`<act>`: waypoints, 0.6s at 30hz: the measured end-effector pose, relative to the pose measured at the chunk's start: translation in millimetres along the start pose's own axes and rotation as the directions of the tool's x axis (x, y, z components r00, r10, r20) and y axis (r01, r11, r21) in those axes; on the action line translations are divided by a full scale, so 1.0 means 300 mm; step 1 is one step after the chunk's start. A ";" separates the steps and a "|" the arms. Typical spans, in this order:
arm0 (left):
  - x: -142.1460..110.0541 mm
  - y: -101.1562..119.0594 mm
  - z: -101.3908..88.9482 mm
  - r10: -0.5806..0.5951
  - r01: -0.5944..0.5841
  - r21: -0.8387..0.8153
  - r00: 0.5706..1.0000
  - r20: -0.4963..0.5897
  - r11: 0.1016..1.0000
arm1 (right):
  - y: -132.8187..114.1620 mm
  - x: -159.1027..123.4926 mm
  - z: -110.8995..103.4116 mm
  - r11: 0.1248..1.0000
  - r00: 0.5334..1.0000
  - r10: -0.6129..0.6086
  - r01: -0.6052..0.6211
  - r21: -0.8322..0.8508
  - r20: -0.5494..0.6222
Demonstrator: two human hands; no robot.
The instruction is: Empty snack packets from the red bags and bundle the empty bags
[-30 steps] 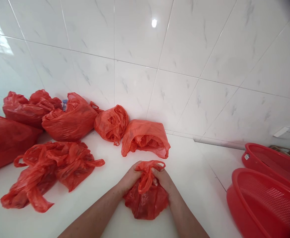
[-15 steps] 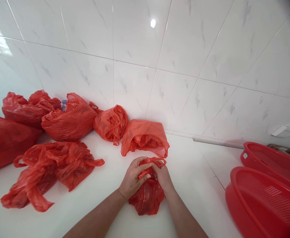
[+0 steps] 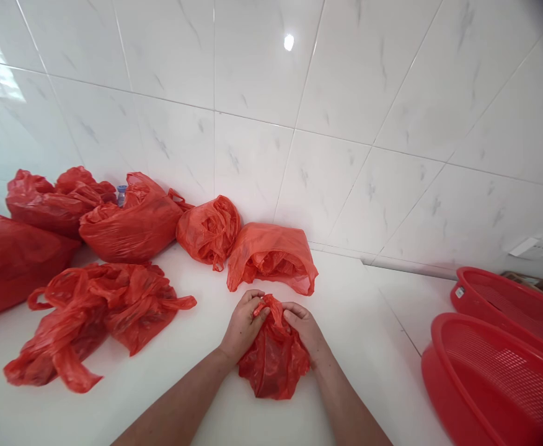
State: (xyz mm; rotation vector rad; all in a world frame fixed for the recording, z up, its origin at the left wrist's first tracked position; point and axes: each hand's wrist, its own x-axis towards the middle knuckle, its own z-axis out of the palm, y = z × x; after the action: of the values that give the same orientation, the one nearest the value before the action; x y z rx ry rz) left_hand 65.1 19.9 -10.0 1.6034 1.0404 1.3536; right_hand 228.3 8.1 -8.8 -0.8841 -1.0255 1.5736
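Note:
A small red plastic bag [image 3: 275, 365] lies on the white tabletop [image 3: 248, 427] in front of me, with something darker showing faintly through its film. My left hand [image 3: 245, 325] pinches the gathered top of the bag from the left. On the other side, my right hand [image 3: 304, 325] grips the same top with thumb and fingers. The bag's mouth is bunched between both hands. Just beyond them stands another red bag [image 3: 271, 238], its opening facing me and crumpled red plastic inside.
Several filled red bags [image 3: 129, 226] line the tiled wall [image 3: 253, 148] at the left. Knotted red bags [image 3: 127, 310] lie nearer on the left. Two red plastic baskets [image 3: 443, 347] stand on the right, with a brown object [image 3: 536, 285] behind them. A blue-capped bottle [image 3: 121, 195] peeks between bags.
My hands have moved slightly apart, and the bag's top now shows standing up between them. The loop of handle seen over my right hand earlier is now drawn in.

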 end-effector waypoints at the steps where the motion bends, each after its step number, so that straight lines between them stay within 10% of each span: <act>1: 0.000 -0.001 0.000 -0.011 0.011 -0.007 1.000 0.003 1.000 | -0.001 0.000 -0.001 1.000 1.000 -0.008 0.009 -0.007 0.028; 8: -0.003 -0.016 -0.003 -0.150 0.158 -0.099 0.985 0.081 0.982 | -0.002 0.007 0.003 0.943 0.993 -0.105 0.083 -0.321 -0.051; 18: -0.012 -0.013 0.011 0.116 -0.122 0.040 0.985 0.125 0.992 | 0.008 0.012 -0.001 0.802 0.917 -0.257 0.025 -0.597 -0.305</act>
State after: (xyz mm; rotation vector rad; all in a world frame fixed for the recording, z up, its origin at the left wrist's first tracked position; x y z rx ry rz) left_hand 67.6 17.8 -15.5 1.7851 0.9218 1.2986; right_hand 226.9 11.5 -11.5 -1.4272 -1.2804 0.8971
